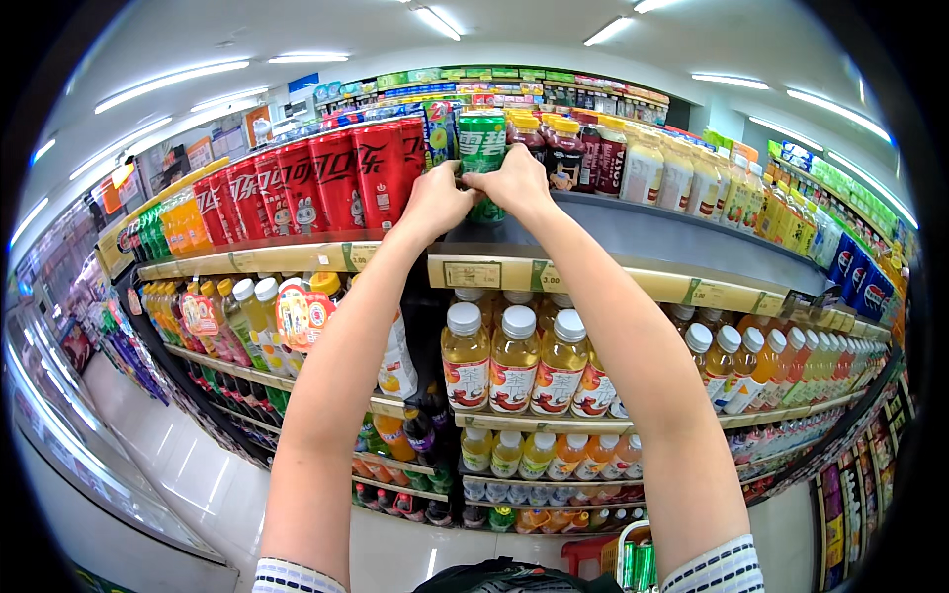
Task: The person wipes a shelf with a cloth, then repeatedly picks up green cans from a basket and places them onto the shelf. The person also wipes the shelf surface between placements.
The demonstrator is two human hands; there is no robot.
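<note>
Both my arms reach out to the top shelf of a drinks rack. My left hand point(443, 194) and my right hand point(511, 180) hold a green soda can point(482, 137) between them, upright above the grey shelf surface. Left of it stands a row of tall red cola cans point(335, 181), with a blue and green can point(440, 133) just behind my left hand. Dark juice bottles point(566, 157) with yellow caps stand to the right. Whether the green can's base rests on the shelf, I cannot tell.
Bottles of pale drinks point(676, 174) stand further right on the top shelf. A price rail point(519, 273) runs along its edge, above lower shelves of tea bottles point(514, 370). Below right are a basket with green cans point(639, 563) and a red stool point(586, 552). A glass-fronted cooler point(96, 452) stands left.
</note>
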